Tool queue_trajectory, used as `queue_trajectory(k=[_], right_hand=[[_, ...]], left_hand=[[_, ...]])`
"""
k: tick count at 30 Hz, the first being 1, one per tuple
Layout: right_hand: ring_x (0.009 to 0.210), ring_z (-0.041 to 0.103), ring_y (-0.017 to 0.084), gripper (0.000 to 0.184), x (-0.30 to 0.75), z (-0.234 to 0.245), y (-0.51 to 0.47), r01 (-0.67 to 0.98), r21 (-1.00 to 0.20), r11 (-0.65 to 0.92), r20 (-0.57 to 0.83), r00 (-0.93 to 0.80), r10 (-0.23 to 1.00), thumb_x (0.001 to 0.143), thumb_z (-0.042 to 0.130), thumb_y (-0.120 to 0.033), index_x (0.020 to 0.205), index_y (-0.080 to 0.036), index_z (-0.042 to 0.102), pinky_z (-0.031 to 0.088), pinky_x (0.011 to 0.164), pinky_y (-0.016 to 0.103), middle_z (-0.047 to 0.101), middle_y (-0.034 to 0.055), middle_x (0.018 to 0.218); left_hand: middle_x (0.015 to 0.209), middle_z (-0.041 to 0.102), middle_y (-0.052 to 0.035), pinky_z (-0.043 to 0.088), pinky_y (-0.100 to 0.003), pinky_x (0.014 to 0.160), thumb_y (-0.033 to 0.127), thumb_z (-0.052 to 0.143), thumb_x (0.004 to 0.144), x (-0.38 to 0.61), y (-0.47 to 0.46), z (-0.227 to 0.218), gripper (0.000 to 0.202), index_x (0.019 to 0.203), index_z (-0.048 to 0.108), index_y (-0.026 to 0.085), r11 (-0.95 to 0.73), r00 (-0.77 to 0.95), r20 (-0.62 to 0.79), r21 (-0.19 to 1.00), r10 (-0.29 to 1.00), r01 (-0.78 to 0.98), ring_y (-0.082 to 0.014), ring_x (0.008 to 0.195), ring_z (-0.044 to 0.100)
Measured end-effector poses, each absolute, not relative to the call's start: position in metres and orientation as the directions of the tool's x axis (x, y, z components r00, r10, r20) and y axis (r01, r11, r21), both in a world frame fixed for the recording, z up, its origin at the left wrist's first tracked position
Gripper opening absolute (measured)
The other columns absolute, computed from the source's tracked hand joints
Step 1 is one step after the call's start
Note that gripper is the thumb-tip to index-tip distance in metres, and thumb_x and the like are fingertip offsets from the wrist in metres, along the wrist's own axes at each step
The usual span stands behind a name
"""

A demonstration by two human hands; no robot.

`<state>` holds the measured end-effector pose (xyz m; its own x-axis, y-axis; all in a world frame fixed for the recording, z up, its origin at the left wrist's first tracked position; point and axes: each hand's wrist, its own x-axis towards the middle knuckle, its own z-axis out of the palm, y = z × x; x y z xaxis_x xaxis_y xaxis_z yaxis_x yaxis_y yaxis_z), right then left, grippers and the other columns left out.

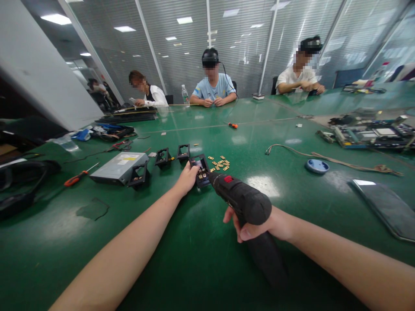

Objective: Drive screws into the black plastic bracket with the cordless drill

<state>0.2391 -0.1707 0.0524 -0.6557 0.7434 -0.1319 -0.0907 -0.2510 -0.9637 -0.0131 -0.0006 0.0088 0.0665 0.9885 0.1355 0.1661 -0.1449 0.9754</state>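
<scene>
My right hand [256, 226] is wrapped round the grip of a black cordless drill [243, 196] with a red switch on top. The drill's nose points left, at a small black plastic frame [201, 166] with brass-coloured parts inside. Whether the bit touches those parts I cannot tell. My left hand [188, 178] grips the frame's left edge, close to the table. Just right of the frame lies a loose group of small brass plates [220, 163]. Similar black frames stand to the left: one [183, 152], another [163, 158], and a third [139, 176] against a metal drive.
The silver disc drive [118, 166] and an orange screwdriver [76, 178] lie left on the green table [181, 268]. A blue round lid [317, 166], a phone [385, 207], a cable [292, 151] and circuit boards [376, 134] are right. Several people sit across the table.
</scene>
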Motion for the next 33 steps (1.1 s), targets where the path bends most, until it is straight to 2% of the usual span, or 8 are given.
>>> queue_trajectory(k=[15,20,27,33], right_hand=[[0.066,0.073,0.019,0.059,0.240,0.044,-0.168,-0.088,-0.972,-0.216,-0.105,-0.661,0.743,0.058,0.103,-0.038,0.104,-0.013,0.077,0.054,0.062,0.026,0.077,0.0021,0.071],[0.066,0.073,0.018,0.057,0.239,0.048,-0.170,-0.099,-0.967,-0.235,-0.112,-0.662,0.741,0.058,0.102,-0.035,0.103,-0.013,0.077,0.054,0.063,0.025,0.078,0.0021,0.071],[0.066,0.072,0.019,0.055,0.239,0.056,-0.172,-0.082,-0.958,-0.276,-0.156,-0.655,0.739,0.056,0.100,-0.031,0.102,-0.012,0.076,0.056,0.065,0.028,0.077,0.0020,0.071],[0.065,0.071,0.019,0.047,0.235,0.072,-0.173,-0.058,-0.953,-0.298,-0.195,-0.636,0.746,0.053,0.098,-0.024,0.093,-0.012,0.075,0.055,0.062,0.028,0.073,-0.0002,0.072]], left_hand=[[0.102,0.071,-0.0036,0.053,-0.043,0.107,0.043,0.063,0.084,-0.013,-0.002,0.008,0.036,0.113,0.065,0.021,-0.121,0.057,0.112,0.976,0.992,0.180,-0.0239,0.103,0.066],[0.105,0.071,-0.0044,0.051,-0.044,0.111,0.042,0.060,0.086,-0.014,-0.001,0.008,0.036,0.114,0.065,0.021,-0.138,0.066,0.127,0.972,0.990,0.190,-0.0244,0.105,0.066],[0.105,0.072,-0.0043,0.053,-0.043,0.108,0.041,0.062,0.084,-0.013,-0.002,0.009,0.036,0.114,0.066,0.021,-0.121,0.063,0.112,0.977,0.992,0.174,-0.0245,0.104,0.067],[0.107,0.072,-0.0045,0.053,-0.045,0.108,0.042,0.061,0.083,-0.017,0.002,0.006,0.037,0.114,0.066,0.021,-0.126,0.062,0.116,0.973,0.991,0.194,-0.0253,0.105,0.066]])
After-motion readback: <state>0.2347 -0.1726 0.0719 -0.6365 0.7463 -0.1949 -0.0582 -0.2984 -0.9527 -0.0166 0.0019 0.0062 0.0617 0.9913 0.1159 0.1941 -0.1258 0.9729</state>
